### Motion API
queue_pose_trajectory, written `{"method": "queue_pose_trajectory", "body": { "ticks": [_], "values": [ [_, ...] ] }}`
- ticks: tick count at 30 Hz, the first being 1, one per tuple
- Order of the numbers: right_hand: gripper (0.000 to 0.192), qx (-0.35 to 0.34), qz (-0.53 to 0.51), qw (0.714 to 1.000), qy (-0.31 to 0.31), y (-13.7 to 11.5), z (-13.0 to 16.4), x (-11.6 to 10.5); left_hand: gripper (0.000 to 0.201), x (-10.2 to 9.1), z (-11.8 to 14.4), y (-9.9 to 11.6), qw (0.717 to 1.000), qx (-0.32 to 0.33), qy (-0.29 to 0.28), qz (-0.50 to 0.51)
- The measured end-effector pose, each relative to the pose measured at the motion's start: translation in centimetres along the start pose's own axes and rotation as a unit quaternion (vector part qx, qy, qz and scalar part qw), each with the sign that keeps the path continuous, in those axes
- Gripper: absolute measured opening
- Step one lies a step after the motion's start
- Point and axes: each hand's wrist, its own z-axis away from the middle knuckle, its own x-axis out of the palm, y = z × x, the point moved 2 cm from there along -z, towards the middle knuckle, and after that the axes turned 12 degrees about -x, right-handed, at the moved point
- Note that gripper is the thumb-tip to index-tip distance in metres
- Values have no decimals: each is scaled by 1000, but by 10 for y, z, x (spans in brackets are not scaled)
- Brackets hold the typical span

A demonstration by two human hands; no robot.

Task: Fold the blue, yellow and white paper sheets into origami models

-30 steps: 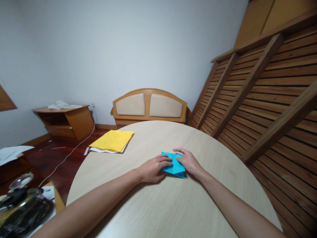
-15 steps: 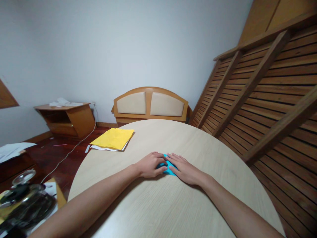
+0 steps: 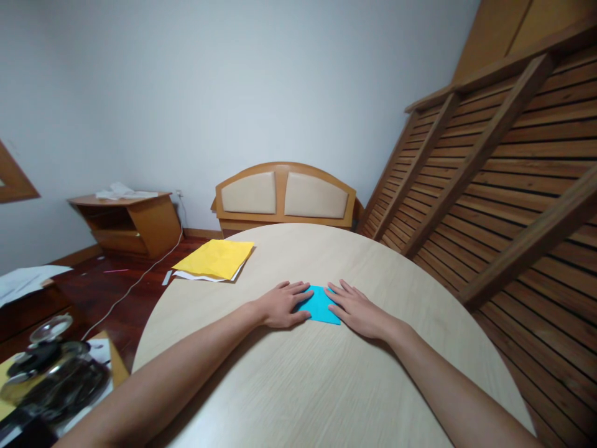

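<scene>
A small piece of blue paper [image 3: 320, 306] lies flat on the round, pale wooden table [image 3: 289, 379]. My left hand [image 3: 284, 304] rests on its left side, palm down, with the fingers spread and the thumb near the lower edge. On the opposite side, my right hand [image 3: 359, 308] lies flat with fingertips over the paper's right edge. Both hands are open and grip nothing. The paper's middle shows between them, while its left and right margins are partly hidden under the fingers.
Yellow sheets [image 3: 217, 258] with white paper underneath lie at the table's far left. A slatted wooden frame [image 3: 489, 168] leans along the right side. Beyond the table stands a padded headboard [image 3: 282, 193]. A cluttered low surface with a glass pot [image 3: 65, 386] is at lower left.
My hands have moved apart, the right one shifting right and the left one slightly left. More of the blue paper is uncovered between them.
</scene>
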Motion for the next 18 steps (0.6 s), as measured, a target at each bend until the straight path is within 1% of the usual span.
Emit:
{"method": "queue_pose_trajectory", "body": {
  "ticks": [3,5,7,9,11,14,18],
  "values": [
    [59,-44,-3,999,31,-6,1,-8,73,0,1,-4,1000,14,13,7],
    [60,-72,-29,997,27,-11,3,-12,71,-2,1,-6,999,33,25,8],
    [67,-87,-62,994,16,-15,6,-16,62,-5,2,-6,997,62,42,9],
    [79,-92,-84,992,9,-16,9,-19,56,-8,3,-5,994,92,55,12],
    [85,-93,-90,992,7,-15,11,-20,56,-11,4,-3,993,105,60,17],
    [79,-89,-81,993,17,-14,11,-22,60,-13,5,-1,993,102,58,18],
    [67,-91,-64,993,31,-18,11,-26,56,-10,5,-1,993,100,62,16]
  ]
}}
